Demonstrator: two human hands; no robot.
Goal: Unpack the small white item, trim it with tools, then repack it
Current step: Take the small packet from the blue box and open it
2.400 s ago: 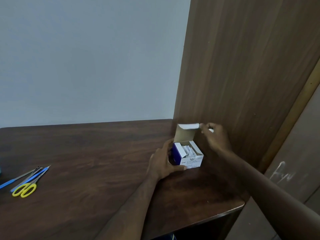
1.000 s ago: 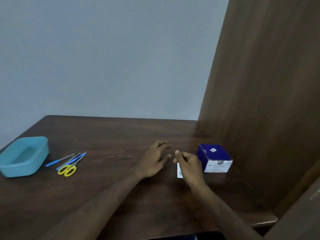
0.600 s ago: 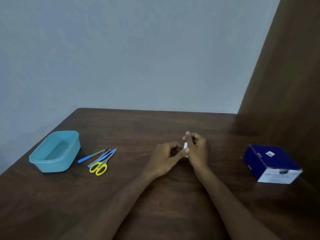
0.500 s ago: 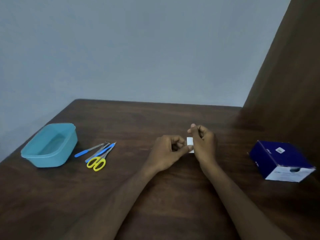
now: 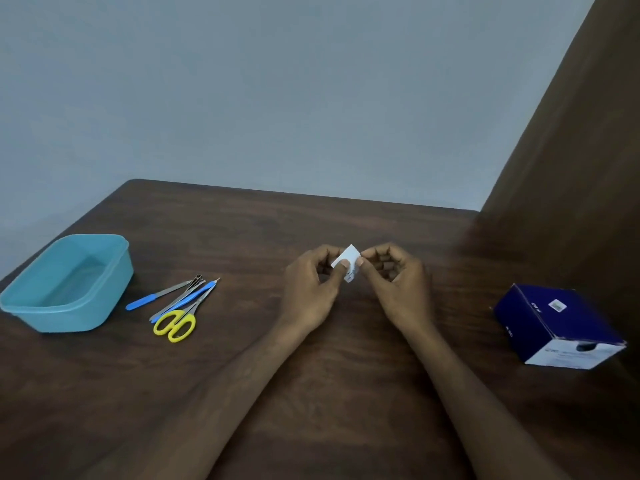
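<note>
A small white packet (image 5: 348,259) hangs just above the middle of the dark wooden table (image 5: 311,375). My left hand (image 5: 311,289) pinches its left edge between thumb and fingers. My right hand (image 5: 398,285) pinches its right edge the same way. The blue and white box (image 5: 557,323) the packet came from lies closed at the right. Left of my hands lie yellow-handled scissors (image 5: 176,323) and several slim blue and metal tools (image 5: 180,294).
A teal plastic tub (image 5: 65,282) stands at the table's left edge. A tall wooden panel (image 5: 571,168) rises along the right side behind the box. A grey wall backs the table.
The box was shut and left at the right. Both hands carried the white packet to the table's middle and now pinch it from either side; the view swung left.
</note>
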